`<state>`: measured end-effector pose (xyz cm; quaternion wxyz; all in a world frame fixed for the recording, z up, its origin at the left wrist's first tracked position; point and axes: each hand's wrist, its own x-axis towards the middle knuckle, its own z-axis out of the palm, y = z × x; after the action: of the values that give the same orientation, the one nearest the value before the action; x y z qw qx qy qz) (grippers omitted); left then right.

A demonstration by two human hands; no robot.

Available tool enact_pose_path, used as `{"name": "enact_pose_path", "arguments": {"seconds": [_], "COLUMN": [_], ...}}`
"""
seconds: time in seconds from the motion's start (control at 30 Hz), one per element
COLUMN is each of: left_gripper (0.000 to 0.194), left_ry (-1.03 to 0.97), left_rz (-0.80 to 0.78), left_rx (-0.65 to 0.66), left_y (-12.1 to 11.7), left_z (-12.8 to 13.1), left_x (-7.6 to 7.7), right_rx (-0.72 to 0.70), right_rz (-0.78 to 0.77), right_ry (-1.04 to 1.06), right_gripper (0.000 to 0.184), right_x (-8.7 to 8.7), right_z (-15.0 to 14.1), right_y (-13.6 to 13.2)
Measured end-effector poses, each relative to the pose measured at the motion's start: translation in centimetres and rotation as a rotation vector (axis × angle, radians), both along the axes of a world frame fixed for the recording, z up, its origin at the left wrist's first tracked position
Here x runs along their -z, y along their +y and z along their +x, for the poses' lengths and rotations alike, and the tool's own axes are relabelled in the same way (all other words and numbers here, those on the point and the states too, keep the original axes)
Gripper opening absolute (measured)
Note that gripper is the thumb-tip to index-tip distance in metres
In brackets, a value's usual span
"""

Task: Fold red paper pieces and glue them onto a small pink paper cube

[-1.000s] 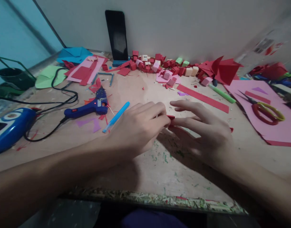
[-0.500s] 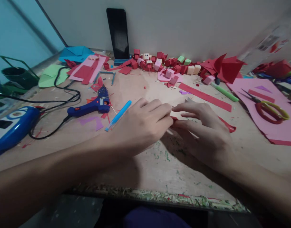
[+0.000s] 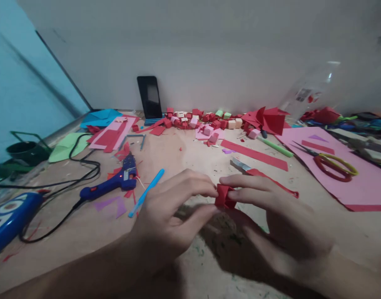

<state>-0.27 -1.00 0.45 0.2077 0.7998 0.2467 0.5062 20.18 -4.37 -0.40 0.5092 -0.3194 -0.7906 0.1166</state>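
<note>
A small red folded paper box [image 3: 224, 197] is held between my two hands above the table. My left hand [image 3: 174, 207] pinches its left side with thumb and fingertips. On the other side, the fingers of my right hand [image 3: 271, 207] grip it, with the thumb partly hidden below. Just beyond my right fingers lies a red-handled craft knife [image 3: 240, 165], its handle partly covered by the hand. Left of my left hand rest a blue pen [image 3: 147, 192] and a blue glue gun [image 3: 112, 182] with a small red light lit.
Several small red, pink and cream paper cubes [image 3: 206, 124] line the back, near a phone [image 3: 149, 97] leaning on the wall. To the right, scissors [image 3: 333, 164] lie on pink paper [image 3: 343, 187]. A red strip [image 3: 254, 154] and a black cord [image 3: 98, 166] cross the table.
The view has tilted up, so things sit lower. My hands have turned and the red paper box now shows between my fingertips. The craft knife blade has come into clearer view.
</note>
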Motion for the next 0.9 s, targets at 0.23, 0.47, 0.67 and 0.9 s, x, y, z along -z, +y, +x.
{"name": "enact_pose_path", "arguments": {"seconds": [0.23,0.47,0.67,0.9], "left_gripper": [0.018,0.025,0.021,0.019], "left_ry": [-0.037,-0.060,0.052,0.205], "left_rz": [-0.290,-0.521,-0.305,0.137], "left_rx": [0.059,0.112,-0.006,-0.042], "left_y": [0.3,0.5,0.3,-0.7], "left_z": [-0.3,0.1,0.1,-0.1], "left_x": [-0.3,-0.2,0.1,0.0], "right_rx": [0.008,0.010,-0.012,0.043], "right_rz": [-0.119,0.029,-0.076,0.110], "right_ry": [0.190,0.071,0.009,-0.173], "right_gripper": [0.064,0.051,0.036,0.023], "right_x": [1.0,-0.3,-0.5,-1.2], "right_z": [0.2,-0.3,0.2,0.8], "right_y": [0.0,0.8,0.8,0.7]}}
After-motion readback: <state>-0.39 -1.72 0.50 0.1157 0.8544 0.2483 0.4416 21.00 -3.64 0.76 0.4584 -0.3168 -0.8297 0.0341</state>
